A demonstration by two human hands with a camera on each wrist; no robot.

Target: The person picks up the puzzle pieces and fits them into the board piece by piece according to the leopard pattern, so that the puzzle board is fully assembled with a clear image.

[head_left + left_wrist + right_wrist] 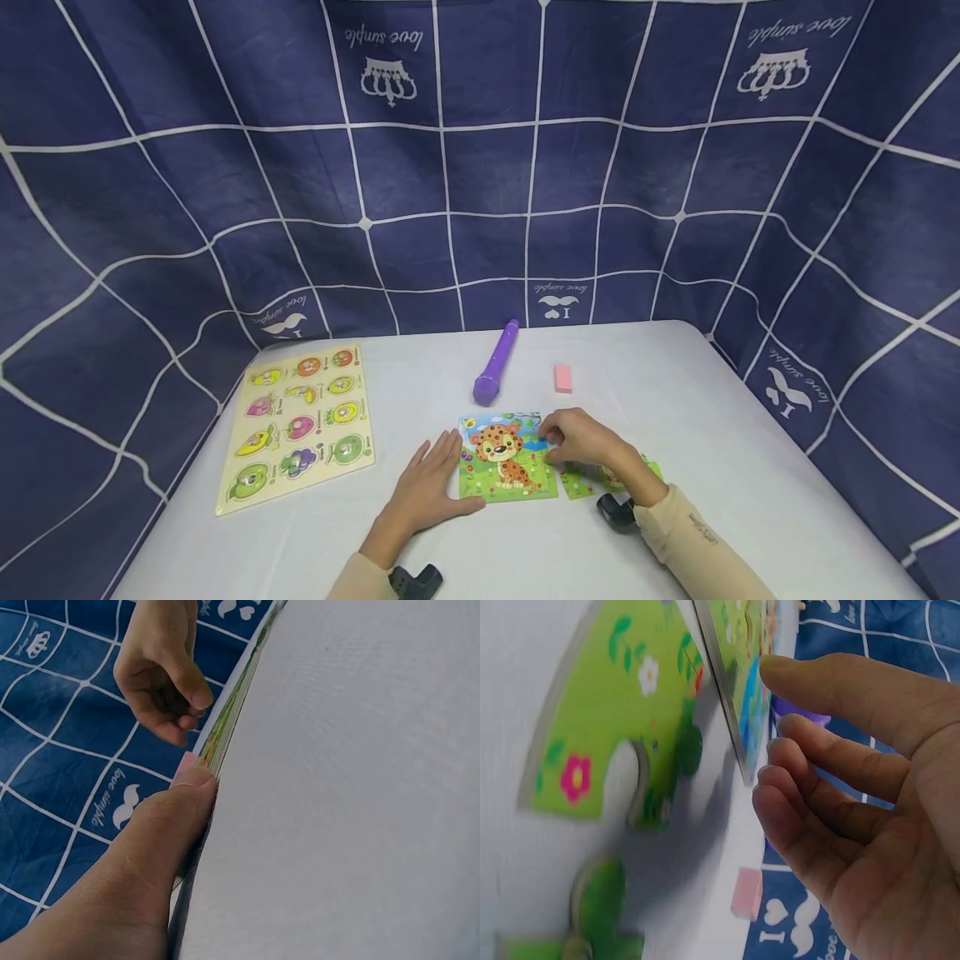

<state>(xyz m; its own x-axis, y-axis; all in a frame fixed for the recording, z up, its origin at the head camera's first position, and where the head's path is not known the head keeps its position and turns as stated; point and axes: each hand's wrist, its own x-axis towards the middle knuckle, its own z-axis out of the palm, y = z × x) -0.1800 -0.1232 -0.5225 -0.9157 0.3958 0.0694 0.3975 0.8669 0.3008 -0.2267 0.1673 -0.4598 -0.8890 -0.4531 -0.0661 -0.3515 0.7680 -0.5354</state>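
Note:
A jigsaw puzzle with a spotted leopard cub on grass lies in the middle of the white table. My left hand rests at its left side, fingers extended along the edge and the thumb at its lower left corner. Over the puzzle's right edge is my right hand, its fingers loosely bent with nothing between thumb and fingertips. In the right wrist view, the thumb and fingers overlap the puzzle's edge. Loose green puzzle pieces lie just right of the puzzle, partly hidden under my right forearm.
A purple toy microphone and a pink block lie behind the puzzle. On the left is a wooden fruit puzzle board. A dark blue checked cloth hangs around the table's back and sides.

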